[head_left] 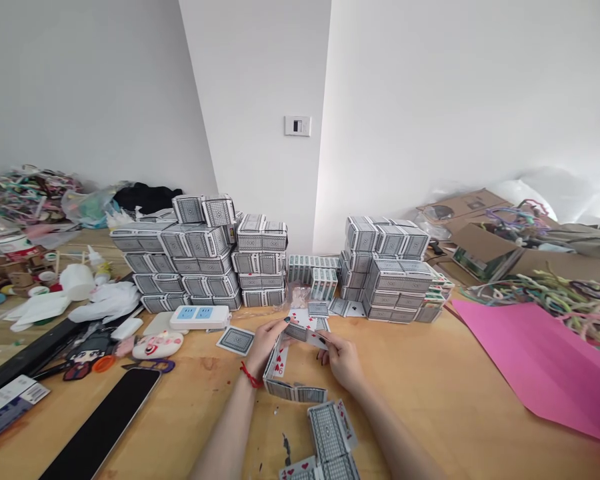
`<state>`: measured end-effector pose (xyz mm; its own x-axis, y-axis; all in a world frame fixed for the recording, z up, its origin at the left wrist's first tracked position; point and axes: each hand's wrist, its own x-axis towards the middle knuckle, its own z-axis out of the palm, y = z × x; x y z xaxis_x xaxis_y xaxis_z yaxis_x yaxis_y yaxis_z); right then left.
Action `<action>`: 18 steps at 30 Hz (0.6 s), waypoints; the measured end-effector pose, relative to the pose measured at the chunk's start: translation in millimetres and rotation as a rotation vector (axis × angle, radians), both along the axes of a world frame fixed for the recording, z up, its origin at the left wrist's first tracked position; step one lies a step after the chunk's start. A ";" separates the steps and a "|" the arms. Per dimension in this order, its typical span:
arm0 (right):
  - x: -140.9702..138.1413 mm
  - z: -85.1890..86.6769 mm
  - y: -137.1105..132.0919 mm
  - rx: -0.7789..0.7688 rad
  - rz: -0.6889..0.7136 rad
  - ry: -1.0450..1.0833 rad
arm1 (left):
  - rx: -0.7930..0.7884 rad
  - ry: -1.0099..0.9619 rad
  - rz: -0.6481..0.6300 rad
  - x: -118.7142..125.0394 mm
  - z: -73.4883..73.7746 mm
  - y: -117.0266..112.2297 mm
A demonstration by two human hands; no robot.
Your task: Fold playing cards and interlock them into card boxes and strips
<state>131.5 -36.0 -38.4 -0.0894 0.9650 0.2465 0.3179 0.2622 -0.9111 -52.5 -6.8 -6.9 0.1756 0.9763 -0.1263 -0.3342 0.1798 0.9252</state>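
Note:
My left hand, with a red string on its wrist, is closed on a bent strip of joined playing cards. The strip stands on edge and curves round toward me. My right hand pinches a playing card at the strip's far end; whether that card is fastened to it I cannot tell. Inside the curve a heart card shows its face. Nearer to me, between my forearms, lies a block of folded cards with a few card ends sticking out.
Tall stacks of card blocks stand at the back left and back right. At left are a loose card, a white power strip and a black phone. Pink paper and a cardboard box lie at right.

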 end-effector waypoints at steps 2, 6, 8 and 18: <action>0.0 1.0 -0.4 -0.003 0.001 -0.001 | 0.005 0.015 0.003 0.2 0.7 -0.5; -0.2 3.4 -2.2 -0.002 0.003 -0.003 | 0.010 0.001 0.005 0.3 0.5 -0.8; -0.3 4.0 -2.9 -0.006 0.005 0.003 | 0.008 -0.013 0.013 0.3 -0.2 -0.6; -2.9 -1.7 -4.4 -0.001 -0.004 0.012 | 0.001 -0.038 0.003 0.1 -2.4 0.5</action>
<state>128.5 -40.4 -40.1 -0.0822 0.9657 0.2465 0.3084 0.2598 -0.9151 -52.5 -6.3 -9.3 0.1768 0.9770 -0.1188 -0.3698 0.1778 0.9120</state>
